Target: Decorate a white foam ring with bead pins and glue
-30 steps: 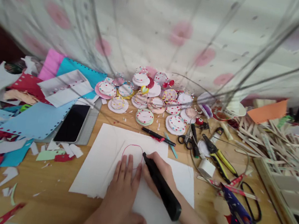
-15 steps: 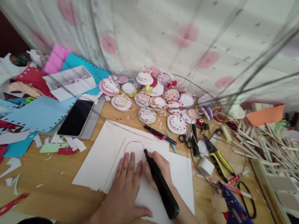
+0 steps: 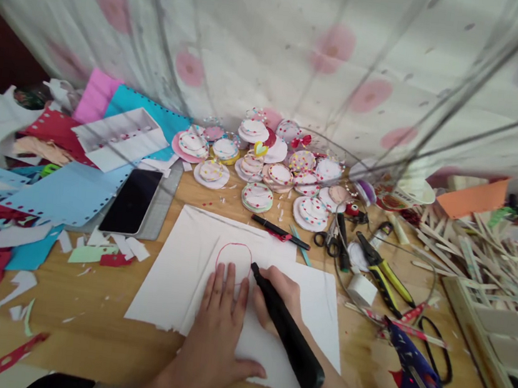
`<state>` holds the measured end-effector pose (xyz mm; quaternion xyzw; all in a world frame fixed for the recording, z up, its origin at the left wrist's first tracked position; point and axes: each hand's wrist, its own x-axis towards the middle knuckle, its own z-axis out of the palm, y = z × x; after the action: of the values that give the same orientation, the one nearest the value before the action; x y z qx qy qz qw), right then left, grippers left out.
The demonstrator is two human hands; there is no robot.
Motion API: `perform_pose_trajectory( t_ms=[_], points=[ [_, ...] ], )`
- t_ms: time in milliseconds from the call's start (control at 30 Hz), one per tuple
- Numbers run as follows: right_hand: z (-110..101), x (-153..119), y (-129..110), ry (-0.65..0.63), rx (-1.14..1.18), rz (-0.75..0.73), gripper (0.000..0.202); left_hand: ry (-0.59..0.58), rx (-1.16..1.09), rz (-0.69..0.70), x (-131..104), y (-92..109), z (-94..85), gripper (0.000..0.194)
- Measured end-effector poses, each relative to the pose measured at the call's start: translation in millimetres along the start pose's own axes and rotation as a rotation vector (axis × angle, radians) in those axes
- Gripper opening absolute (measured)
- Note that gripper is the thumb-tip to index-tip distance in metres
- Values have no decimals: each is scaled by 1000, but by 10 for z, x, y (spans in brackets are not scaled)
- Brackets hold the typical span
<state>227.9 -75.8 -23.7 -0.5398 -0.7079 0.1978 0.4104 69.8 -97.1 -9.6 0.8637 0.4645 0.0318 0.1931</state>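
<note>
My left hand (image 3: pixel 218 327) lies flat with fingers stretched out on white paper (image 3: pixel 168 277), its fingertips over the lower part of a red-outlined circle (image 3: pixel 236 244). My right hand (image 3: pixel 278 300) grips a thick black pen-shaped tool (image 3: pixel 289 336), its exact kind unclear. The tool's tip touches or hovers at the right side of the circle's outline, and its wide end slants back towards me. Beyond the circle, a black pen (image 3: pixel 265 224) lies across the paper's top edge. Part of the circle is hidden beneath my left fingers.
Small decorated paper hats (image 3: pixel 258 198) cluster at the back. A phone (image 3: pixel 130 202) and paper scraps (image 3: pixel 70 196) lie to the left. Scissors (image 3: pixel 328 241), yellow-black pliers (image 3: pixel 383 275), a white block (image 3: pixel 362 290), a blue glue gun (image 3: pixel 420 377) and wooden sticks (image 3: pixel 465 244) occupy the right.
The view has shifted slightly. The black tool's wide end has swung a little to the right and nearer me, while its tip stays by the circle's right side. My left hand stays flat.
</note>
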Motion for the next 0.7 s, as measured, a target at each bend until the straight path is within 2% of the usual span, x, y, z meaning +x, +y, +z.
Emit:
perform_pose_trajectory(
  t_ms=[100,167,267,300,400,467,600,700],
  points=[
    [-16,18,4,-10,47,68,14,-14,-7,-7,-5,20,-27,126],
    [-65,76,18,-29,84,115,14,-34,-29,36,-17,-55,-103,118],
    [-183,204,54,-104,141,162,11,-57,-78,147,-26,-376,-306,92],
    [-219,242,66,-124,156,168,11,-35,-71,135,-27,-524,-377,85],
    [-268,300,83,-113,172,178,13,72,38,75,-59,-930,-497,87],
    [-251,291,70,-85,172,180,13,85,76,46,-125,-1059,-475,83],
    [-189,250,24,-54,183,182,13,94,93,78,-286,-953,-351,69],
    [-190,258,13,-76,185,168,14,129,89,84,-279,-845,-402,59]
  ],
)
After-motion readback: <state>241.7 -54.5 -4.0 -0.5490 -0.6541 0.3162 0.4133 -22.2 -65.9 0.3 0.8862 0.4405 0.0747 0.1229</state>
